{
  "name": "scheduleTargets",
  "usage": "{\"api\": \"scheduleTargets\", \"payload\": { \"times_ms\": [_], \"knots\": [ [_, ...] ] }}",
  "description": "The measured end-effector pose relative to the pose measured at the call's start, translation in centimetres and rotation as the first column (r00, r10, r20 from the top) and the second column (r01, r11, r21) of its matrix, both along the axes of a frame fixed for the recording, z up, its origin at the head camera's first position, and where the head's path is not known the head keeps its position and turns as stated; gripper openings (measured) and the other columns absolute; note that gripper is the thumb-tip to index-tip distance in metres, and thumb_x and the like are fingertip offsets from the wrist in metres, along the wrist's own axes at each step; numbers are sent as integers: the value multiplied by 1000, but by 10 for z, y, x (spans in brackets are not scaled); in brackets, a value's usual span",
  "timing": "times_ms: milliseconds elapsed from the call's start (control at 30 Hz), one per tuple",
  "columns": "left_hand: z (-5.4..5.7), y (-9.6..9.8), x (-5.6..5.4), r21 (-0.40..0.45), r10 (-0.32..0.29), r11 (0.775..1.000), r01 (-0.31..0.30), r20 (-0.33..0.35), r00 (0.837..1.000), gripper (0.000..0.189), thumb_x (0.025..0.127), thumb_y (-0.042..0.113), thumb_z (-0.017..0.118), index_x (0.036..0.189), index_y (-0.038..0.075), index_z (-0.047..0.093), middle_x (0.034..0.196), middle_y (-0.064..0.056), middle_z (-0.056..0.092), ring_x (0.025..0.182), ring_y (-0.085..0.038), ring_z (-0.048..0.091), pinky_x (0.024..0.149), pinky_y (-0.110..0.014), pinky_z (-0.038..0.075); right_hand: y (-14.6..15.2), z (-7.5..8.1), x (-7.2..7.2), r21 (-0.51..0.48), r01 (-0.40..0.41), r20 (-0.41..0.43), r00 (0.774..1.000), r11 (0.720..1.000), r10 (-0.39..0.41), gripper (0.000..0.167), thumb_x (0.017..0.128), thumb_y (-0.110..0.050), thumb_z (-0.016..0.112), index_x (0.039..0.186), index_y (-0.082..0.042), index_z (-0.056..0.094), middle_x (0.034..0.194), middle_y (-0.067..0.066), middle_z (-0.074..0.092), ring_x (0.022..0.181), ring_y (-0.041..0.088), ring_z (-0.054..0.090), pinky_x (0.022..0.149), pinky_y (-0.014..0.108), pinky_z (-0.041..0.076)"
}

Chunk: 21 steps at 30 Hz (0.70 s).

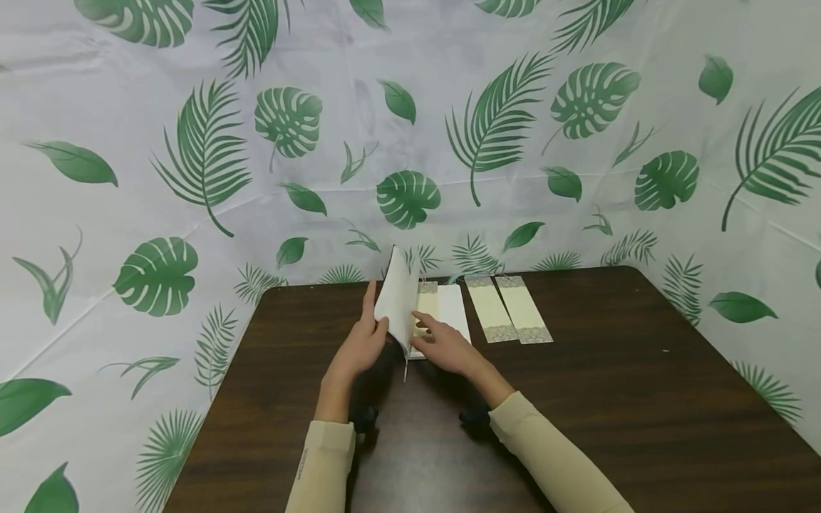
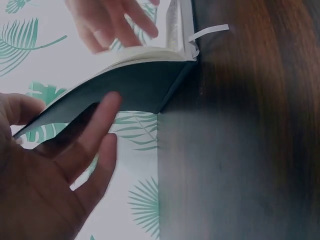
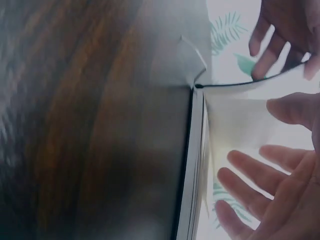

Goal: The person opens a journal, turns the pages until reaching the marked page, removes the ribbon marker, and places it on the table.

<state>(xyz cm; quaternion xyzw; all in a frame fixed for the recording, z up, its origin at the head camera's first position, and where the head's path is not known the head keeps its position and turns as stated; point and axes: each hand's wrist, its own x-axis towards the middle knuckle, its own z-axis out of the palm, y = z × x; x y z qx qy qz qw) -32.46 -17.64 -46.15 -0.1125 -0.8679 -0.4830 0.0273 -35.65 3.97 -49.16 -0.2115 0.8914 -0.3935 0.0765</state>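
A dark-covered notebook point(image 1: 396, 299) stands partly open on the table, its front cover and some white pages raised. My left hand point(image 1: 360, 349) pinches the outer edge of that raised cover point(image 2: 137, 85), thumb on the page side and fingers behind. My right hand point(image 1: 454, 349) hovers over the opened pages with its fingers spread and relaxed; in the right wrist view nothing lies in its grasp. A cream bookmark point(image 1: 428, 299) with a patterned end lies on the open page, partly hidden by the raised pages. A thin ribbon point(image 2: 211, 31) sticks out at the spine.
Two cream bookmarks point(image 1: 490, 310) point(image 1: 524, 310) with patterned ends lie side by side right of the notebook. The dark wooden table point(image 1: 616, 385) meets a leaf-printed white cloth point(image 1: 346, 142) at its back edge.
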Motion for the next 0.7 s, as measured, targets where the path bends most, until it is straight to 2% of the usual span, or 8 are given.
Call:
{"api": "scheduleTargets", "payload": {
  "times_ms": [67, 100, 200, 267, 367, 533, 700],
  "knots": [
    [0, 1, 0, -17, 4, 1000, -5, -26, 1000, 76, 115, 20, 41, 173, 40, -4, 141, -25, 66, 117, -40, 71, 97, -56, 54, -2, 2, 3, -12, -30, 5, 1000, 999, 30, 64, 110, -38, 60, 169, -23, 38, 165, 12, 52, 147, 37, 56, 116, 60, 47],
    [0, 1, 0, -20, 4, 1000, -5, -42, 999, 74, 115, 20, 41, 174, 39, 1, 152, -22, 60, 123, -40, 69, 101, -58, 53, -2, 2, 4, -11, -45, 0, 999, 999, 45, 64, 111, -38, 60, 169, -23, 37, 167, 11, 50, 150, 36, 54, 117, 60, 45],
    [-1, 2, -1, -26, 13, 1000, -15, -66, 998, 67, 114, 18, 43, 173, 36, 15, 167, -18, 45, 131, -34, 64, 102, -56, 52, -5, 3, 6, -8, -82, -19, 997, 997, 81, 66, 111, -36, 61, 170, -21, 36, 170, 9, 45, 155, 34, 47, 120, 60, 42],
    [-2, 3, -1, -27, 26, 999, -27, -56, 998, 64, 114, 19, 44, 171, 35, 20, 159, -20, 54, 122, -32, 67, 94, -52, 53, -6, 2, 7, 1, -99, -36, 994, 995, 99, 67, 111, -35, 61, 170, -19, 35, 171, 10, 43, 156, 34, 46, 121, 60, 41],
    [-4, 3, -1, -24, 40, 999, -40, -26, 999, 61, 115, 27, 44, 170, 35, 20, 147, -20, 62, 108, -31, 68, 86, -48, 53, -6, 0, 8, 8, -118, -43, 992, 993, 118, 67, 111, -32, 61, 171, -18, 33, 171, 11, 43, 157, 35, 44, 122, 60, 40],
    [-4, 4, 1, -49, 55, 997, -55, 11, 998, 61, 114, 50, 44, 170, 43, 19, 144, -18, 64, 115, -34, 71, 94, -58, 55, -5, 0, 7, 0, -148, -44, 988, 989, 148, 69, 111, -30, 60, 172, -18, 30, 173, 11, 39, 158, 34, 42, 123, 59, 39],
    [0, 3, 0, -98, 93, 991, -90, 19, 996, 71, 108, 67, 48, 169, 48, 17, 153, -20, 60, 130, -44, 67, 103, -71, 49, -5, 2, 4, -32, -179, -36, 983, 983, 178, 69, 112, -32, 59, 172, -22, 27, 176, 7, 33, 160, 32, 39, 124, 58, 39]
  ]
}}
